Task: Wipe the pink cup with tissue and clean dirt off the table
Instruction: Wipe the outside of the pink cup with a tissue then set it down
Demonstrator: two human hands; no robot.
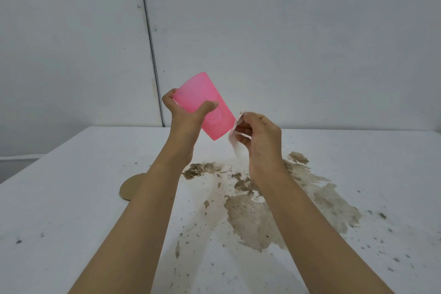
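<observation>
My left hand (185,114) holds the pink cup (205,95) in the air above the table, tilted, with the thumb across its side and small dark specks on its wall. Just right of the cup's lower end, my right hand (260,133) pinches a white tissue (236,143) that hangs down from the fingers; I cannot tell whether it touches the cup. Below both hands, a wide patch of brown dirt (257,217) and muddy smears spreads over the white table (71,198).
A round brown cardboard disc (130,187) lies on the table, partly behind my left forearm. Dark specks scatter toward the table's right side (391,246). A grey panelled wall (286,31) rises behind the table's far edge.
</observation>
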